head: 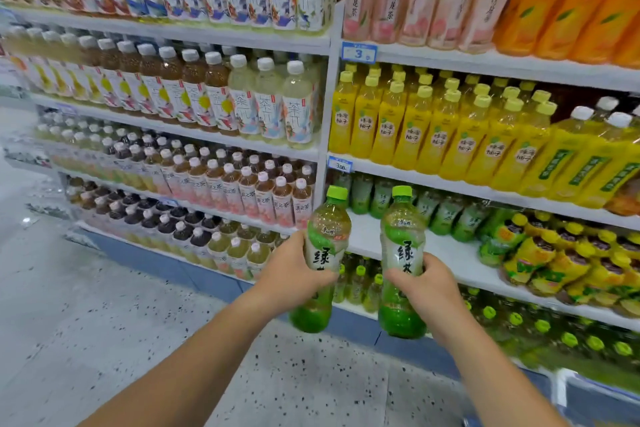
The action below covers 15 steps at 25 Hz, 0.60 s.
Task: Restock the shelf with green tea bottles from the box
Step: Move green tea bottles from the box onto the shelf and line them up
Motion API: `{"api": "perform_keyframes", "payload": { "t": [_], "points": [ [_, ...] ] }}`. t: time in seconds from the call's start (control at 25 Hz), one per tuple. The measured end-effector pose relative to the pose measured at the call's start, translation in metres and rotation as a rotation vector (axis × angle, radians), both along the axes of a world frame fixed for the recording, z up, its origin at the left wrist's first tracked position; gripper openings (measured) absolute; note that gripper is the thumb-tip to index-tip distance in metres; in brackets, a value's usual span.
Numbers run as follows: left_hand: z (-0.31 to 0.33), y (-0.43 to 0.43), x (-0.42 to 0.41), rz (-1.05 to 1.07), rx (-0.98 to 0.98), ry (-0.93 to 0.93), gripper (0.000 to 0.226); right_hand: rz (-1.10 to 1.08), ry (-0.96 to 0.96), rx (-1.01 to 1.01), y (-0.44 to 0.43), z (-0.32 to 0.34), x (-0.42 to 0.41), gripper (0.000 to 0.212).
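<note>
Each of my hands holds one green tea bottle upright in front of the shelving. My left hand (290, 273) is wrapped around the middle of the left green tea bottle (323, 236), which has a light green cap. My right hand (420, 282) grips the right green tea bottle (401, 229) around its label. Both bottles hang just before a white shelf (450, 253) whose front part is bare. A row of several green tea bottles (446, 215) stands at the back of that shelf. The box is out of view.
Yellow drink bottles (433, 128) fill the shelf above. Yellow-green packed bottles (561, 253) crowd the right side of the same shelf. More green-capped bottles (540, 326) stand on the shelf below. Brown and pale tea bottles (221, 180) fill the left bay. Speckled floor (104, 305) lies left.
</note>
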State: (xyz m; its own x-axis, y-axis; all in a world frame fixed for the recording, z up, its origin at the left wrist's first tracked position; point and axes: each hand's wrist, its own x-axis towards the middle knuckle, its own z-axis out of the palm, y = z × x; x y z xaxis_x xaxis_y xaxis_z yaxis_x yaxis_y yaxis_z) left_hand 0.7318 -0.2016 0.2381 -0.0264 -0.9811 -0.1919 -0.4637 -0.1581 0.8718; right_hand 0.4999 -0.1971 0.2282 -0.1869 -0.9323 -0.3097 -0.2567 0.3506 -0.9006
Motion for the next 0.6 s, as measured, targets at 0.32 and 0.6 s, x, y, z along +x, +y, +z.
{"api": "perform_keyframes", "payload": {
  "t": [0.32, 0.6],
  "points": [
    [-0.06, -0.111, 0.018, 0.039, 0.033, 0.008, 0.046, 0.009, 0.113, 0.025, -0.127, -0.052, 0.019, 0.033],
    [-0.154, -0.211, 0.02, 0.008, -0.014, 0.009, 0.044, -0.016, 0.204, 0.06, -0.209, -0.156, 0.016, 0.032]
  ]
}}
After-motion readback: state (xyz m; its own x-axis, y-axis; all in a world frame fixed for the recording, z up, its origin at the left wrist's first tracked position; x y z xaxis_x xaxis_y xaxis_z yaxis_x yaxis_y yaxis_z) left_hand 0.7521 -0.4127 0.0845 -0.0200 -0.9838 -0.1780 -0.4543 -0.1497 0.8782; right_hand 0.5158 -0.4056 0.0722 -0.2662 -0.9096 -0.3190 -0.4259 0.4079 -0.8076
